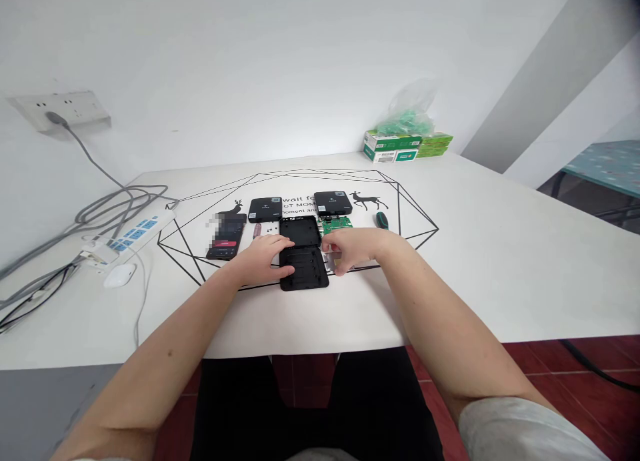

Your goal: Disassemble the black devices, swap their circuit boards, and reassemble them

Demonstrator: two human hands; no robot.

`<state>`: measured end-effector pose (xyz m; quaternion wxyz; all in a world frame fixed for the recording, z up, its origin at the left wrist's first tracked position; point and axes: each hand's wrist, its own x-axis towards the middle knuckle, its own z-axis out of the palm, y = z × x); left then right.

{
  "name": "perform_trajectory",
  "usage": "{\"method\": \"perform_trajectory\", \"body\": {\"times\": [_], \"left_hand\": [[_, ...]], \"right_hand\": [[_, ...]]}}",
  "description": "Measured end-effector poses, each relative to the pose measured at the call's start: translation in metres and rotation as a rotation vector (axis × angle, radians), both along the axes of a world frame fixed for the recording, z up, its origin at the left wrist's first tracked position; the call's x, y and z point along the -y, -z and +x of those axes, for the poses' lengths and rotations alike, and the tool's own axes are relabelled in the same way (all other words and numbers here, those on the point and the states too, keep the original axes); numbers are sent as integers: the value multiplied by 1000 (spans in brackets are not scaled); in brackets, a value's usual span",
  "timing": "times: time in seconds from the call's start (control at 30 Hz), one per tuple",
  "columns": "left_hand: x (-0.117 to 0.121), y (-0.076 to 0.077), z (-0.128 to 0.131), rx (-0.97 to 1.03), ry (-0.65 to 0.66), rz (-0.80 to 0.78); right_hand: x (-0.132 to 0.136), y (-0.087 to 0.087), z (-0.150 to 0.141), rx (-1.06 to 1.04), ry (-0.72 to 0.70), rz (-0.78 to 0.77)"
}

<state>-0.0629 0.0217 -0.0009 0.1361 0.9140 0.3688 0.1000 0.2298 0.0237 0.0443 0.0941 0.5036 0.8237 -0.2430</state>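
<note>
Two open black plastic shells lie one behind the other before me, the rear shell (300,230) and the front shell (307,274). My left hand (263,257) rests at their left side, fingers stretched over the rear shell's edge and thumb on the front one. To their right, my right hand (353,246) has its fingers and thumb bent around a silver metal plate (332,259), which they partly cover. A green circuit board (337,225) lies just behind that hand. Small dark screws (271,229) lie left of the rear shell, near a reddish-brown handle (257,230).
Two closed black boxes, the left box (265,209) and the right box (333,203), sit behind the shells. A phone (227,236) lies left, a dark green tool (382,220) right. A power strip (143,234) with cables is far left; green-white cartons (393,147) stand at the back.
</note>
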Motion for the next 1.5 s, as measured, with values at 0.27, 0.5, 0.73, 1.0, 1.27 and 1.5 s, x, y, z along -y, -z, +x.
{"method": "perform_trajectory", "body": {"times": [0.27, 0.5, 0.73, 1.0, 1.27, 1.5], "left_hand": [[-1, 1, -4, -4, -95, -19], [-4, 7, -3, 88, -60, 49], [-5, 6, -1, 139, -72, 94], [-1, -5, -6, 384, -76, 157], [-2, -47, 10, 597, -497, -244], [-21, -18, 25, 253, -435, -173]], "right_hand": [[-28, 15, 20, 8, 167, 204], [-24, 11, 15, -51, 83, 181], [-22, -3, 39, -287, 211, 334], [-26, 2, 44, -757, 617, 311], [-15, 23, -24, -802, 252, 489], [-3, 45, -57, -632, 104, 468]]}}
